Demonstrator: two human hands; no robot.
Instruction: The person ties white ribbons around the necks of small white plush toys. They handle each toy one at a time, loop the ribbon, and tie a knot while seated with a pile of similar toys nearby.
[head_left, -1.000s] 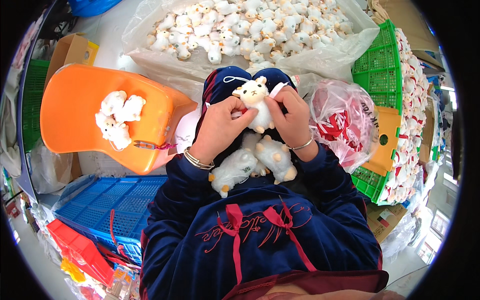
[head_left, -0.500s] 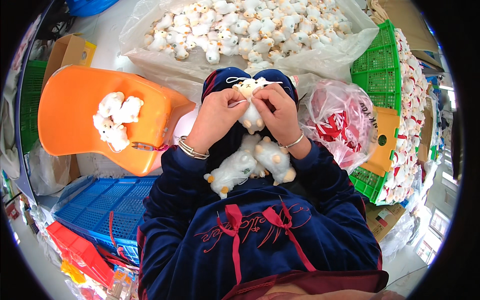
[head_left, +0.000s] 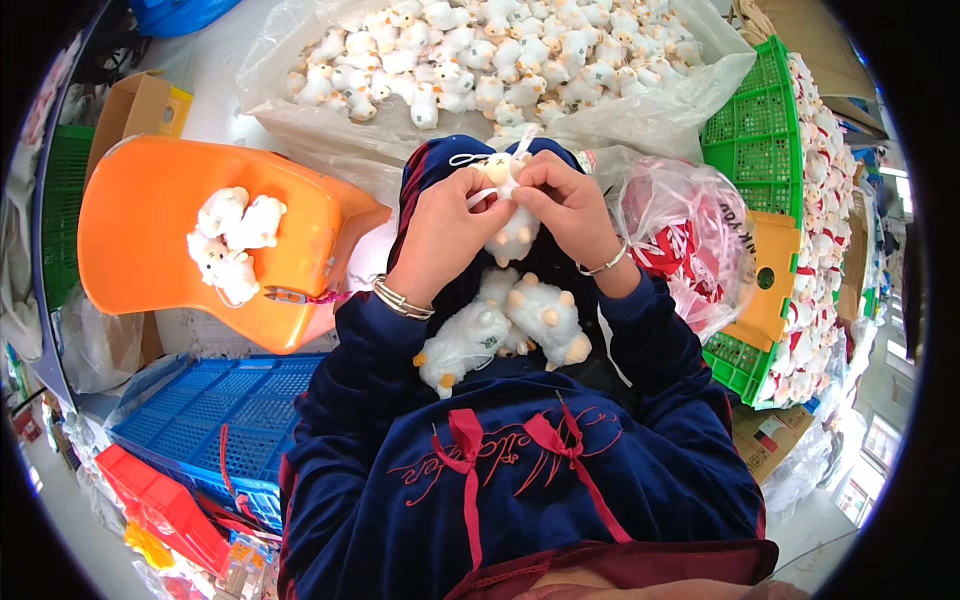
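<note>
Over my knees, a small white plush animal (head_left: 512, 238) is held upright between my two hands, its face upward. A narrow white ribbon (head_left: 481, 198) runs at its neck, with a bit of red beside it. My left hand (head_left: 447, 228) pinches the ribbon at the toy's left side. My right hand (head_left: 572, 208) is closed, thumb and forefinger pressed together at the neck; a ribbon end (head_left: 527, 138) sticks up above it. What lies under the fingertips is partly hidden. Several more white plush animals (head_left: 549, 318) rest on my lap.
An orange stool (head_left: 130, 215) at left bears 3 plush animals (head_left: 240, 220) and small snips (head_left: 290, 295). Ahead, a plastic sheet (head_left: 270, 85) holds a pile of plush toys (head_left: 520, 60). To the right are a bag of red ribbons (head_left: 675, 255) and a green crate (head_left: 752, 115); a blue crate (head_left: 205, 400) stands left.
Both hands have shifted slightly, and my right wrist has moved outward to the right. The ribbon end now stands up above the toy's head. Toys on the lap and stool stay put.
</note>
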